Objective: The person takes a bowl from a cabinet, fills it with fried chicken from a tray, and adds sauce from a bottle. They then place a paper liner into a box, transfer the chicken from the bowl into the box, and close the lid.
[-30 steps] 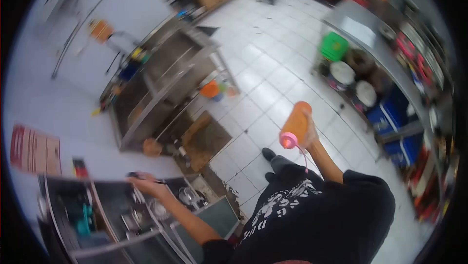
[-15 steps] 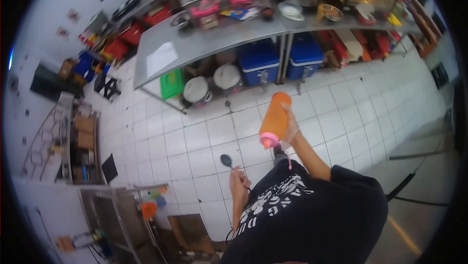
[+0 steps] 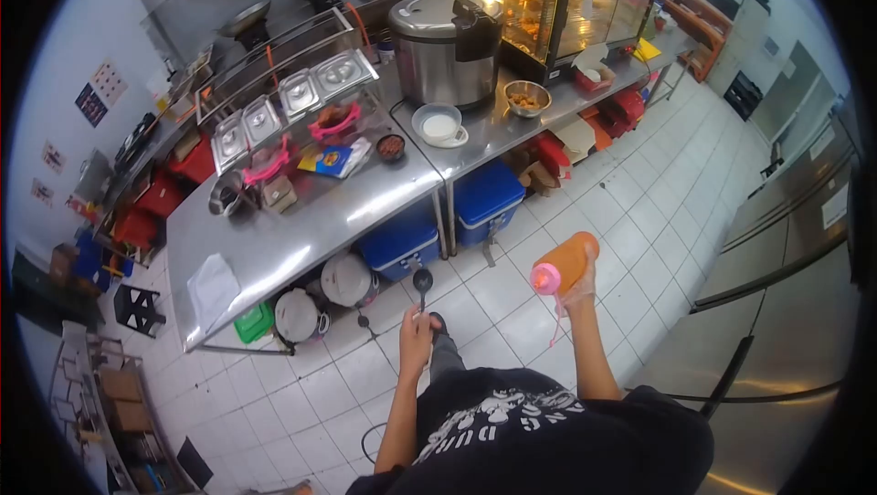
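Observation:
My left hand [image 3: 416,335] is closed around the handle of a black spoon [image 3: 422,283], its bowl pointing up and away from me. Out to the right, my right hand [image 3: 582,287], in a clear plastic glove, grips an orange squeeze bottle [image 3: 574,262]. The bottle lies tilted on its side, its pink cap [image 3: 545,279] toward the left and a pink strip dangling from it. Both hands are in the air above the tiled floor, short of the steel counter [image 3: 375,212].
On the counter stand lidded steel pans [image 3: 260,119], a large rice cooker [image 3: 446,57], a white bowl [image 3: 438,125] and a steel bowl of food [image 3: 527,99]. Blue coolers [image 3: 489,203] and white buckets [image 3: 300,315] sit underneath. A steel fridge [image 3: 776,312] is at right.
The view has swung up and right, and the counter is now nearer. My left hand has raised the spoon. My right hand still holds the bottle, now turned more sideways.

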